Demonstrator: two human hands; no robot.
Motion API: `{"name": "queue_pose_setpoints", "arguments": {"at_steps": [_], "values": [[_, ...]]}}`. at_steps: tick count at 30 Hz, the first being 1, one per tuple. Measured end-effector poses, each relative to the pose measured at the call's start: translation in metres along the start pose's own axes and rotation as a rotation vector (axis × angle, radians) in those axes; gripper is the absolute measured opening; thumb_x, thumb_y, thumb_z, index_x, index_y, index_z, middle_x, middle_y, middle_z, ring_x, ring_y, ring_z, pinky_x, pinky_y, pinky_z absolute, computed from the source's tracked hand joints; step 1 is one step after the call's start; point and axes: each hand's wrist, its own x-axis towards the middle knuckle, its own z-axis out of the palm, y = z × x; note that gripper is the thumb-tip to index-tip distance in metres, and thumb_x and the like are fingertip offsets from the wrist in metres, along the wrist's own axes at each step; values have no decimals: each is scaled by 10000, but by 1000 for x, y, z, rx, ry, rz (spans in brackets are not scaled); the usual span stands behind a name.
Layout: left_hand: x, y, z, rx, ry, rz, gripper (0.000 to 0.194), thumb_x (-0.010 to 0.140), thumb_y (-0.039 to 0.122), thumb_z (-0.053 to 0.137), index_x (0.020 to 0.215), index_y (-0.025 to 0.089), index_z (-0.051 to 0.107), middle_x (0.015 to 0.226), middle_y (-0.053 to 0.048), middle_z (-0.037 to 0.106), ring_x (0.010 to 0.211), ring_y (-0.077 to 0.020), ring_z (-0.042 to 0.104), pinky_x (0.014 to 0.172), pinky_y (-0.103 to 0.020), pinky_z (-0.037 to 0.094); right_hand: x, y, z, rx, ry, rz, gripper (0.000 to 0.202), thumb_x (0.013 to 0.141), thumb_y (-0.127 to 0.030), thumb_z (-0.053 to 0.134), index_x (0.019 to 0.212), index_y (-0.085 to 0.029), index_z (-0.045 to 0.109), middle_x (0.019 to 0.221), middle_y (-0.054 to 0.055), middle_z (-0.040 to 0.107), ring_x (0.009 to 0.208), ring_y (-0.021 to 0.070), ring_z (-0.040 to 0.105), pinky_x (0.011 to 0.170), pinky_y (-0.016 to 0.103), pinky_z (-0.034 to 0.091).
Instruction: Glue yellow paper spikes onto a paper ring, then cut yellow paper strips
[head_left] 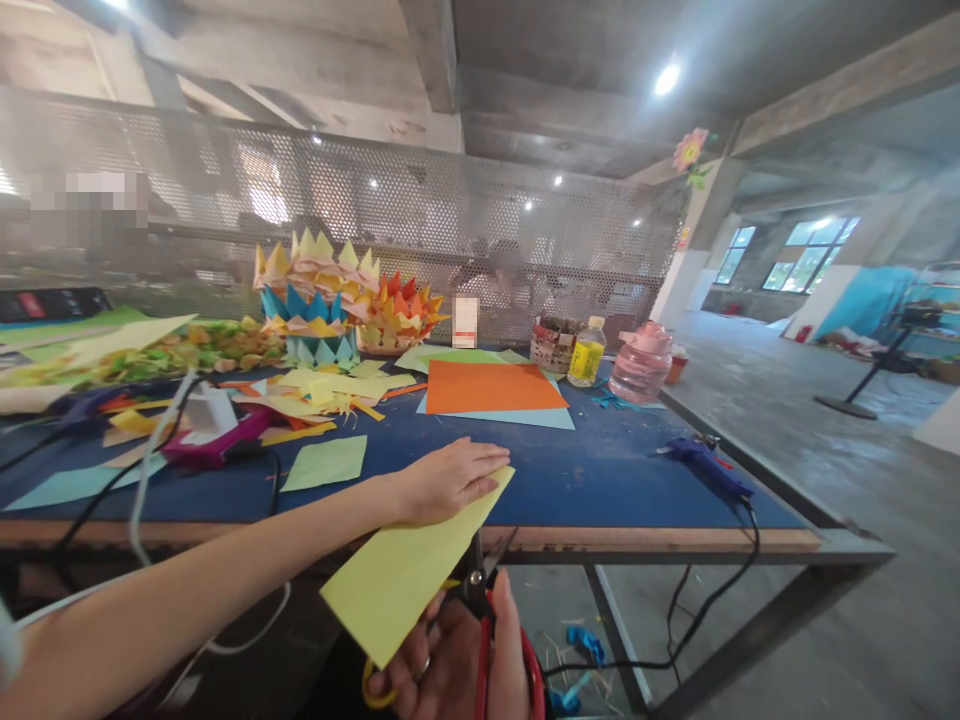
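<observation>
A yellow-green sheet of paper (420, 570) slants over the table's front edge, its lower corner hanging free. My left hand (448, 482) lies across its upper part, fingers together and thumb on the sheet, holding it against the table. Below the edge, my right hand (450, 650) is closed on a pair of scissors (477, 580) with red handles. The scissors' dark blades are spread and point up beside the sheet's right edge. Something yellow and curved (375, 688) shows by the right fingers; I cannot tell what it is.
An orange sheet (495, 387) lies on the blue tabletop (592, 470), near a small green sheet (326, 463). A glue gun (709, 468) rests at right, its cord over the edge. Paper crowns (315, 300), a yellow-labelled bottle (587, 352) and a pink jug (641, 365) stand behind.
</observation>
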Motion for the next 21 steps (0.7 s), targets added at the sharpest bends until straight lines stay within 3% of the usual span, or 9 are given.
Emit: {"name": "queue_pose_setpoints", "arguments": {"at_steps": [4, 7, 11, 14, 18, 21], "values": [[-10, 7, -3, 62, -12, 9, 466, 997, 397, 239, 1399, 211, 385, 1469, -48, 394, 1359, -205, 329, 1139, -457, 156, 0, 11, 1, -2, 44, 18, 635, 613, -789, 571, 659, -157, 599, 487, -27, 505, 480, 143, 559, 581, 295, 463], [-12, 14, -4, 214, 72, 37, 470, 989, 391, 270, 1367, 162, 431, 1423, -94, 459, 1322, -242, 381, 1134, -484, 160, 3, 13, 5, 5, 93, -3, 607, 585, -760, 629, 657, -158, 603, 496, -40, 489, 475, 124, 541, 579, 281, 460], [-17, 20, -4, 269, 161, 33, 425, 985, 359, 292, 1281, 161, 523, 1307, -110, 562, 1207, -238, 496, 1064, -401, 331, 6, 13, 7, -2, 122, -24, 614, 633, -769, 577, 666, -157, 620, 491, -29, 490, 479, 132, 537, 543, 262, 444], [-24, 20, -3, 159, 85, 7, 429, 1001, 337, 245, 1328, 198, 484, 1372, -69, 518, 1265, -189, 452, 1086, -327, 309, 6, 14, 6, 10, 129, -41, 607, 649, -767, 567, 671, -163, 621, 503, -24, 492, 484, 120, 513, 534, 243, 429], [-31, 16, -7, 23, -101, -30, 510, 1003, 399, 181, 1461, 191, 258, 1531, -51, 260, 1411, -183, 192, 1161, -380, 130, 12, 15, 4, 14, 129, -78, 583, 643, -751, 590, 640, -169, 605, 504, -26, 489, 487, 118, 506, 530, 244, 434], [-32, 17, -10, -10, -154, -27, 524, 999, 421, 162, 1478, 211, 190, 1549, -41, 188, 1422, -176, 132, 1164, -406, 77, 19, 15, 5, 45, 112, -95, 577, 595, -749, 631, 553, -180, 547, 484, -36, 460, 456, 116, 488, 512, 265, 443]]}}
